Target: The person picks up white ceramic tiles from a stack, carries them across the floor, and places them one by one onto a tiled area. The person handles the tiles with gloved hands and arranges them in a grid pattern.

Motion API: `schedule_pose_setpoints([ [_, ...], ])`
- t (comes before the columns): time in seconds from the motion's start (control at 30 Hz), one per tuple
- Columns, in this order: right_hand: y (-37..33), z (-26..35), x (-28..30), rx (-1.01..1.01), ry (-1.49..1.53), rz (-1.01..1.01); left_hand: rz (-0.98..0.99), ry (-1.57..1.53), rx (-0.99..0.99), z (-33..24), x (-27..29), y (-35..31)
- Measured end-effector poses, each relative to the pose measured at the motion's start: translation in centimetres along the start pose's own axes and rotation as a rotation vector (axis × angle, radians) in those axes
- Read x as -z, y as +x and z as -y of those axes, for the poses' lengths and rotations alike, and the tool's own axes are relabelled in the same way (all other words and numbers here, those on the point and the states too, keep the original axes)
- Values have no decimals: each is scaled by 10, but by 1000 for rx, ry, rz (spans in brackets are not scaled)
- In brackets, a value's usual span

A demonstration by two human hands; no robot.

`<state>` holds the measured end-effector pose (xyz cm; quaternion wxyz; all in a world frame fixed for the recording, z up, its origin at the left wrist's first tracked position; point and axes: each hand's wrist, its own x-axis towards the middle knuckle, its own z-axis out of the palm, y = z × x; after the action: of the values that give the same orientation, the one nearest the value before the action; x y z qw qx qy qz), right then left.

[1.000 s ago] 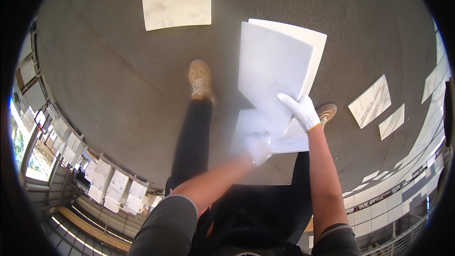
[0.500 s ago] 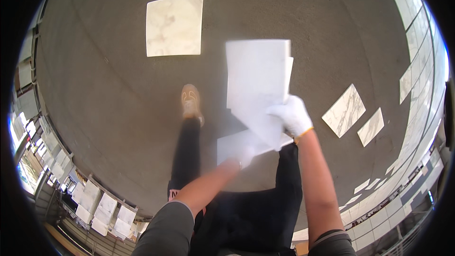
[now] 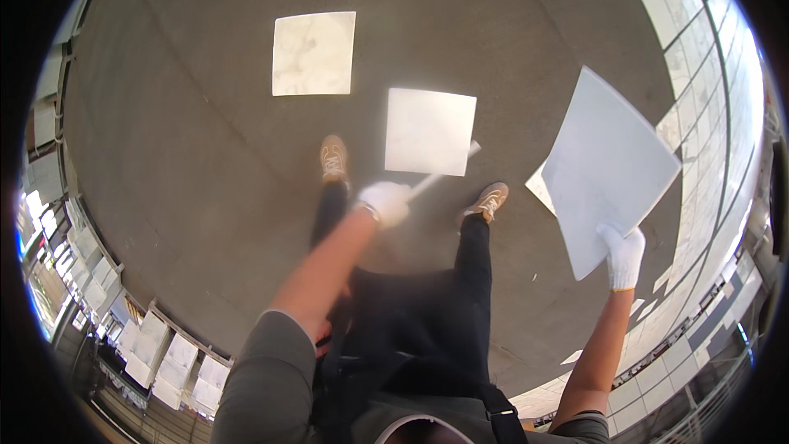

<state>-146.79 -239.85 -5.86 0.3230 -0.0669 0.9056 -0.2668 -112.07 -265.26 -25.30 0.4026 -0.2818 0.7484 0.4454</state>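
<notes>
Both my hands wear white knit gloves. My right hand [image 3: 623, 256], out to the right, grips the lower corner of a large pale tile [image 3: 608, 168], which is raised and tilted with its plain face showing. My left hand [image 3: 385, 202], slightly smeared by motion, is closed on a thin white piece [image 3: 423, 187] that looks like a tile seen edge-on. Just ahead of that hand is a square white tile [image 3: 430, 127], apparently flat on the floor between my feet. Where the thin piece meets this square tile, the overlap is hard to make out.
A cream marbled tile [image 3: 314, 53] lies on the grey floor [image 3: 205, 189] ahead, left of centre. Another tile [image 3: 538, 187] is mostly hidden behind the raised one. Rows of tiles [image 3: 694, 57] line the right side; stacked panels [image 3: 177, 370] stand at lower left.
My right hand has swung right with the large tile, away from the middle. The left hand has moved up and slightly left. A square white tile now shows between my feet.
</notes>
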Motion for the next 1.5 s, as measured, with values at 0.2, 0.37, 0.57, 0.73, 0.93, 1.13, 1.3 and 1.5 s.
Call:
schedule_pose_setpoints([
  [0.2, -70, -109, 51, -216, -17, 83, -298, -391, 132, 92, 63, -97],
  [0.37, -129, -232, 72, 93, -846, 445, -697, -1238, 234, 156, 76, -201],
  [0.57, -234, -303, 60, -527, -633, 292, -1062, -1565, 110, 218, 77, -304],
  [0.73, -267, -221, 9, -457, -539, 310, -1149, -1624, 68, 279, 68, -347],
  [0.93, -297, -93, -40, -413, -305, 248, -1201, -1523, 136, 323, 75, -364],
  [1.13, -290, -18, -73, -402, -1, 151, -1283, -1798, 189, 301, 120, -345],
  [1.3, -210, 15, -87, -359, 6, 198, -1299, -2016, 245, 286, 159, -323],
  [1.5, -6, 57, -112, -217, -727, 401, -1146, -2258, 99, 255, 223, -280],
])
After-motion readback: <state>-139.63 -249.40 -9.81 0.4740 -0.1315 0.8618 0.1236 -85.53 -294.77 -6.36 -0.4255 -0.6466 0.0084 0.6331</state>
